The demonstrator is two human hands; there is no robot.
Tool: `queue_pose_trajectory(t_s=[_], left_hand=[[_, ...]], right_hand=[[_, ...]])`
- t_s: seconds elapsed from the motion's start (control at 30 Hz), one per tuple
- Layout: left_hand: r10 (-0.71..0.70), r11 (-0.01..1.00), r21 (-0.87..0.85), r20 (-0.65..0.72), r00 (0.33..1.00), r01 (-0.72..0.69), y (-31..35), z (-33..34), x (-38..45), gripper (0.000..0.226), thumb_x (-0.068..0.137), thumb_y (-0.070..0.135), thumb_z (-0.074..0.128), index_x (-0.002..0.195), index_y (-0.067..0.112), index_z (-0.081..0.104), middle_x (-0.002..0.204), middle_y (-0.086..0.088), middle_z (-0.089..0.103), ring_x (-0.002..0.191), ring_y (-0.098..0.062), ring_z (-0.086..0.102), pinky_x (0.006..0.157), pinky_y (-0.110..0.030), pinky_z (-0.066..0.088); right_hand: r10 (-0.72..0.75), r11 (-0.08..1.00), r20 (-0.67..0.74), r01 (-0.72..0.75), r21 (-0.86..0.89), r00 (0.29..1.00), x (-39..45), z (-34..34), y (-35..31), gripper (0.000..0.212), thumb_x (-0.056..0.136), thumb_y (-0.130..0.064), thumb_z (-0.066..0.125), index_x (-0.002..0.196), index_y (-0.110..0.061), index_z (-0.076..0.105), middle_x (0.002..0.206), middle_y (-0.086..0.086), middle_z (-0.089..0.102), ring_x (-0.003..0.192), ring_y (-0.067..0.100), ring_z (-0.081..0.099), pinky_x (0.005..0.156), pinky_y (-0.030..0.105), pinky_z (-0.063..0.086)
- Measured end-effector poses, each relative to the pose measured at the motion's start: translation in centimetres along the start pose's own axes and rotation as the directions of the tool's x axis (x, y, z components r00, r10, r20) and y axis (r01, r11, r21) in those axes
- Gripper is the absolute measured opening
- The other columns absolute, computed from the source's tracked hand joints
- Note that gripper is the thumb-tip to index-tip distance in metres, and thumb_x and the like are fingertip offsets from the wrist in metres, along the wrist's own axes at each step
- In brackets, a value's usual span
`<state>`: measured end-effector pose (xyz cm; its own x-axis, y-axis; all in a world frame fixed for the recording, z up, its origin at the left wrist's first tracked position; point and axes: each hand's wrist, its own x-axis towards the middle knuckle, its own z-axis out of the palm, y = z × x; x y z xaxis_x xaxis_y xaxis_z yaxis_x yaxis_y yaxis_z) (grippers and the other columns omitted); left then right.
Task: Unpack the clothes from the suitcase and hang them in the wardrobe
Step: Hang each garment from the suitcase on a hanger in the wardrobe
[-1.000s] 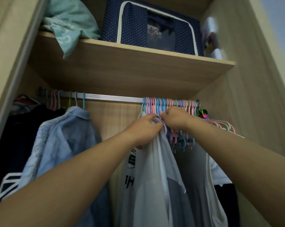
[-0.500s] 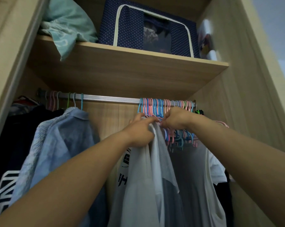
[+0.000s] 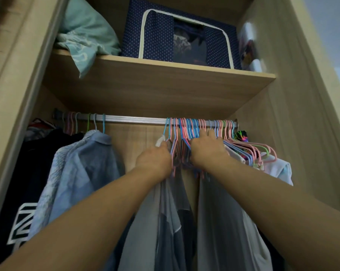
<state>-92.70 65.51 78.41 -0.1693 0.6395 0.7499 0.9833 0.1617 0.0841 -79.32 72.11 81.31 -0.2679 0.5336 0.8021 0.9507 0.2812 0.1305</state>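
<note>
Both hands among pastel hangers (image 3: 186,132) on rail (image 3: 130,119): left hand (image 3: 155,160) gripping grey shirt (image 3: 145,222), right hand (image 3: 207,148) spread.

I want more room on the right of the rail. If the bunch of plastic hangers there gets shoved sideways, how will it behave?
The hangers look thin and light, so they would probably slide easily along the smooth metal rail. Packed tightly, they will likely move as a bunch and may tangle. The shirts below hang limp and should swing along.
</note>
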Motion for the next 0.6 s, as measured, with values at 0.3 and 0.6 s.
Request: queue_pose_trajectory(t_s=[0.3, 0.6], left_hand=[[0.113, 0.993, 0.026, -0.080, 0.990, -0.111, 3.1, 0.8, 0.7, 0.052, 0.105, 0.030, 0.044, 0.153, 0.014, 0.033, 0.162, -0.018, 0.027, 0.147, -0.032, 0.035, 0.112, -0.041, 0.036], [0.060, 0.998, 0.039, -0.047, 0.997, -0.058, -1.7, 0.9, 0.7, 0.053, 0.103, 0.029, 0.038, 0.155, 0.022, 0.029, 0.148, -0.016, 0.050, 0.118, -0.036, 0.059, 0.085, -0.040, 0.043]], right_hand=[[-0.143, 0.970, -0.236, 0.183, 0.159, 0.961, 0.0, 0.4, -0.6, 0.027, 0.095, -0.025, 0.048, 0.113, -0.027, 0.069, 0.119, 0.003, 0.060, 0.110, 0.029, 0.044, 0.091, 0.042, 0.040], [0.019, 0.993, 0.028, -0.016, -0.118, 0.999, 0.3, -1.0, -2.3, 0.033, 0.090, -0.029, 0.058, 0.122, -0.020, 0.062, 0.132, 0.009, 0.058, 0.135, 0.035, 0.036, 0.113, 0.052, 0.022]])
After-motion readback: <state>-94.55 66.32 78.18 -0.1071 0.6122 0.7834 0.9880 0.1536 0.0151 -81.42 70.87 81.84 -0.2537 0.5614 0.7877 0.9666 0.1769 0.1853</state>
